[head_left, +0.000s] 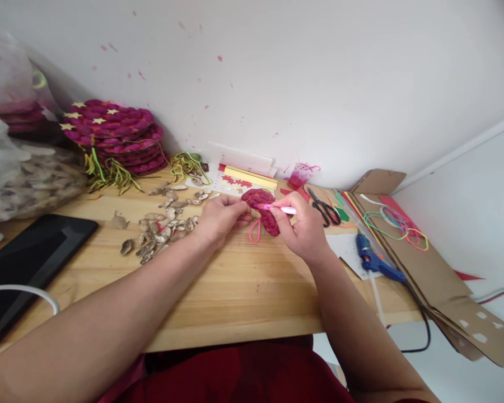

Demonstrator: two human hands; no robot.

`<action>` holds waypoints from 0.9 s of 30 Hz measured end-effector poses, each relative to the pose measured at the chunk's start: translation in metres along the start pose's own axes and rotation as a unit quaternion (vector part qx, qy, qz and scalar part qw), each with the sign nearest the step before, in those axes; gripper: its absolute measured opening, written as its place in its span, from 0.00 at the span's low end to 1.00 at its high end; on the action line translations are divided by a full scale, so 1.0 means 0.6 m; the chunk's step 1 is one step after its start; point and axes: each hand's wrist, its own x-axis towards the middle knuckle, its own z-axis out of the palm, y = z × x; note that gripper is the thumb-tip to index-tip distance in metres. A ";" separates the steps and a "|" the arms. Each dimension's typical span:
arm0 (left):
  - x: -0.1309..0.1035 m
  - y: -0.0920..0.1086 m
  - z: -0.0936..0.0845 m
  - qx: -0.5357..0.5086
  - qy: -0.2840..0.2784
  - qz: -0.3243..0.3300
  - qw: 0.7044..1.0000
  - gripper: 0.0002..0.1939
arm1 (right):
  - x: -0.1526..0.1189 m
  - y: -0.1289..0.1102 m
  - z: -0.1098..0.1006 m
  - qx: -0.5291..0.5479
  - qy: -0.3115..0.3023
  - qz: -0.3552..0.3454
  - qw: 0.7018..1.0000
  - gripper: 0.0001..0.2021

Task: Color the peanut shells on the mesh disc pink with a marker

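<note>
In the middle of the wooden table is a small magenta-painted shell craft piece (271,224), with a pink cord loop (255,230) hanging from its near side. My left hand (223,217) is closed on its left edge, where an unpainted tan patch shows. In my right hand (301,225) is a white-handled paintbrush (286,210), pinched between thumb and fingers. Its pink-stained tip touches the piece or lies just over it; I cannot tell which. Loose dry half shells (162,230), apparently peanut, lie left of my left hand.
Behind stand a stack of magenta shell discs (121,134) and a cup of pink paint (296,178). Black scissors (325,211), a blue glue gun (376,260) and cardboard (428,274) lie right. A black tablet (37,263) and a bag of shells (46,179) are left.
</note>
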 end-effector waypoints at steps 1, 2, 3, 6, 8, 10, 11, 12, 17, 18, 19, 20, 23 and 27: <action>0.000 0.000 0.000 0.001 0.000 0.000 1.000 0.06 | 0.000 0.000 0.000 -0.003 0.005 0.000 1.000 0.05; 0.000 0.000 0.000 0.001 -0.001 0.000 1.000 0.06 | 0.000 0.000 0.000 -0.004 0.012 -0.001 1.000 0.05; 0.000 0.000 0.000 0.001 -0.001 0.000 1.000 0.06 | 0.000 0.001 0.000 -0.004 0.018 -0.002 1.000 0.06; -0.001 0.001 0.001 0.000 -0.002 0.000 1.000 0.05 | 0.000 0.000 0.001 0.006 0.014 -0.001 1.000 0.05; -0.001 0.001 0.001 -0.001 0.000 -0.001 1.000 0.05 | 0.000 0.000 0.001 0.009 0.003 0.003 1.000 0.05; -0.001 0.001 0.001 -0.001 0.001 -0.001 1.000 0.05 | 0.001 0.001 0.000 0.006 0.004 0.002 1.000 0.05; -0.001 0.001 0.001 -0.001 0.003 -0.002 1.000 0.05 | 0.001 0.001 0.000 0.004 0.009 -0.001 1.000 0.05; -0.001 0.001 0.001 -0.001 0.003 -0.002 1.000 0.05 | 0.001 0.001 0.000 0.003 0.016 -0.003 1.000 0.05; -0.001 0.001 0.002 -0.001 0.001 -0.002 1.000 0.05 | 0.001 0.000 -0.001 0.007 0.013 0.001 1.000 0.06; -0.001 0.001 0.002 -0.003 0.003 -0.002 1.000 0.05 | 0.001 0.000 -0.001 0.004 0.007 0.002 1.000 0.06; -0.001 0.001 0.002 -0.004 0.005 -0.002 1.000 0.05 | 0.001 0.000 -0.001 0.000 0.003 0.003 1.000 0.06; -0.001 0.001 0.002 -0.004 0.005 -0.002 1.000 0.05 | 0.001 0.000 -0.001 -0.006 0.002 0.004 1.000 0.06; -0.002 0.001 0.001 -0.002 0.000 0.001 1.000 0.04 | 0.002 0.000 -0.002 -0.016 0.010 0.003 1.000 0.07; -0.002 0.001 0.001 0.001 0.001 0.001 1.000 0.05 | 0.001 -0.001 -0.003 0.001 -0.007 0.010 1.000 0.06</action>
